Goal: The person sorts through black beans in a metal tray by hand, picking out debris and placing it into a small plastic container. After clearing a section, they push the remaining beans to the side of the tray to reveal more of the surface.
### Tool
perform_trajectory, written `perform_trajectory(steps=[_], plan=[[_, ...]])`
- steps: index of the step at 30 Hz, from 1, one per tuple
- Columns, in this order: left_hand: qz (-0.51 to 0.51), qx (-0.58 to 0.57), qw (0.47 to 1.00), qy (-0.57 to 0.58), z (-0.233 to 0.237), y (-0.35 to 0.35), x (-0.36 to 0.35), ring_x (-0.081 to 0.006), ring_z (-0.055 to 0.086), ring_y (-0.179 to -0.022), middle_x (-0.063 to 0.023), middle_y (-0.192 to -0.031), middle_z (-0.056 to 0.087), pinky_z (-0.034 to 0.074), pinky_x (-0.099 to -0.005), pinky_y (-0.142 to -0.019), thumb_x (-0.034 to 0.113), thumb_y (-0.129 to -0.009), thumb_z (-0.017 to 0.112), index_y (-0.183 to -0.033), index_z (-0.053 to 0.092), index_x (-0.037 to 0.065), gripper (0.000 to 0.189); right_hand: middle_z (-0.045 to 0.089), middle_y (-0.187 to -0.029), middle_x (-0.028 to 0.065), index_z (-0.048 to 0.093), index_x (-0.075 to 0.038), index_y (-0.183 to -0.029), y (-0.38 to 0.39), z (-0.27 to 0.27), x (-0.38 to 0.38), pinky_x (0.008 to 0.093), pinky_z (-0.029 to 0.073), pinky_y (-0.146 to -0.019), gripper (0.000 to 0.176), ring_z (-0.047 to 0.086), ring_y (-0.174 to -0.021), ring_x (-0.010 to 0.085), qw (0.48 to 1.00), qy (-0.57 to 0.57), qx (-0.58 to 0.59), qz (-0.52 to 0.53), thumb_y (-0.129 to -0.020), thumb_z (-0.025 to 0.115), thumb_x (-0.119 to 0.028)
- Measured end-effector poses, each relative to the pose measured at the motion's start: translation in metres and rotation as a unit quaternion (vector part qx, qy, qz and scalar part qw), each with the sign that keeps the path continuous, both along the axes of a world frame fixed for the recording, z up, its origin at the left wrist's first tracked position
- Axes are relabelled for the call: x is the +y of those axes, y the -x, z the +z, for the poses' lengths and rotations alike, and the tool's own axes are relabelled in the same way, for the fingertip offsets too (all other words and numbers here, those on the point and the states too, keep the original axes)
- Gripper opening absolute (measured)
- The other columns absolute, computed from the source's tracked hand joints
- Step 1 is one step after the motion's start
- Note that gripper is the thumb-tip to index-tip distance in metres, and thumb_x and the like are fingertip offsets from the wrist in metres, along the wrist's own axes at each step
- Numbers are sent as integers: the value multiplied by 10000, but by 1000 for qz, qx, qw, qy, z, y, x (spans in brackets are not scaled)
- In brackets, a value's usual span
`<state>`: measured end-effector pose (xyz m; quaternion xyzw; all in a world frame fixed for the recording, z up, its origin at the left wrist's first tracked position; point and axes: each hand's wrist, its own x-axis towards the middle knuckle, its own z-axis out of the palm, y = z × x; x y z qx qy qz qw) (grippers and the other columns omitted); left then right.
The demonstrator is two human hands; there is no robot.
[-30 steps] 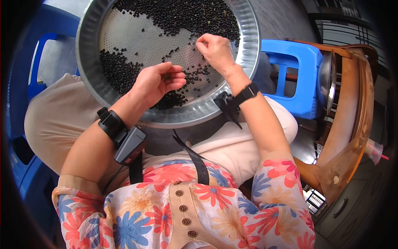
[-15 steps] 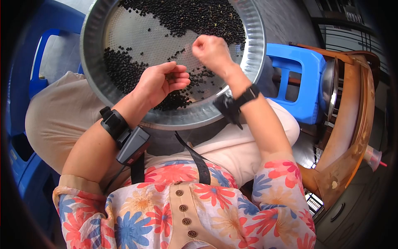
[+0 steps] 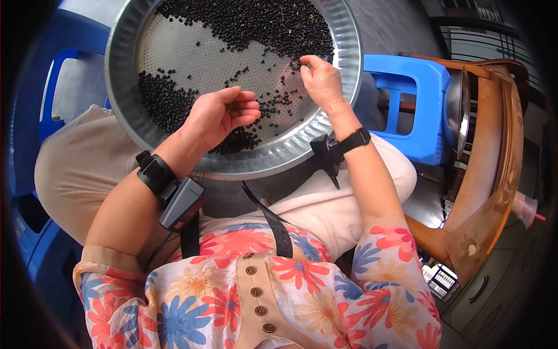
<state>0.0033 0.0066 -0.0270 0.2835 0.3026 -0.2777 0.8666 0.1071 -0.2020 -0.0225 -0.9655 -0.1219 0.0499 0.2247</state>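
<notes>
A large round metal tray (image 3: 125, 110) with a ribbed rim and perforated base rests over my lap. Dark beans (image 3: 261, 23) cover its far side, and more beans lie at the left and near the front. My left hand (image 3: 221, 116) is cupped above the near part of the tray, fingers curled round small bits too hidden to identify. Over the right side, at the edge of the far beans, my right hand (image 3: 321, 80) has its thumb and index finger close together. Whatever may be between those fingertips is too small to make out.
A blue plastic stool (image 3: 439, 110) stands to the right, with a metal bowl (image 3: 457, 114) beside it. Further right is a brown wooden chair (image 3: 485, 157), with a clear cup (image 3: 525, 209) near it. A blue chair (image 3: 29, 104) is at the left.
My right hand has moved right, towards the right side of the tray, and its fist has loosened into a pinch. The view has shifted slightly; my left hand stays cupped.
</notes>
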Motion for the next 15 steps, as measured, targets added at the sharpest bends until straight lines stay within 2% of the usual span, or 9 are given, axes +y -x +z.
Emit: perform_trajectory(steps=[4, 7, 9, 10, 13, 15], plan=[[-8, -1, 1000, 2, -1, 0, 0, -239, 623, -789, -174, -880, 606, 545, -302, -711, 172, -938, 393, -979, 537, -89, 301, 647, -824, 140, 663, -103, -876, -1, 5, 0, 395, 483, -746, 191, 617, -804, 317, 997, 62, 47, 0, -784, 509, -169], [-7, 0, 1000, -5, 0, -1, 0, -238, 622, -787, -172, -876, 606, 545, -303, -711, 174, -938, 395, -978, 537, -89, 302, 646, -817, 141, 666, -108, -868, 2, 5, 6, 392, 481, -742, 196, 614, -791, 321, 998, 20, 66, -12, -776, 503, -164], [-9, 0, 1000, -3, -1, -1, -1, -237, 622, -786, -171, -877, 606, 544, -302, -712, 175, -938, 395, -979, 538, -89, 303, 647, -799, 139, 673, -113, -844, -1, 1, 7, 385, 483, -730, 192, 616, -780, 313, 1000, -7, -8, 11, -770, 505, -168], [-9, -1, 1000, -2, -1, -1, -1, -236, 622, -785, -170, -878, 606, 543, -302, -713, 176, -938, 395, -980, 538, -89, 304, 647, -799, 139, 673, -113, -844, -1, 0, 7, 385, 483, -730, 192, 616, -780, 313, 1000, -7, -8, 10, -770, 505, -168], [-8, 1, 1000, -4, 0, -1, 0, -236, 621, -784, -167, -882, 604, 542, -301, -714, 177, -938, 394, -981, 539, -88, 305, 646, -779, 138, 669, -102, -854, 1, 1, 10, 376, 487, -716, 192, 620, -770, 303, 998, 13, 39, 43, -764, 512, -164], [-8, 2, 1000, -4, -1, -1, 0, -236, 622, -784, -167, -885, 604, 541, -301, -714, 176, -938, 395, -981, 539, -88, 304, 648, -756, 127, 668, -101, -855, 8, 8, 10, 368, 489, -704, 181, 625, -744, 286, 995, -17, 82, 47, -759, 525, -157]])
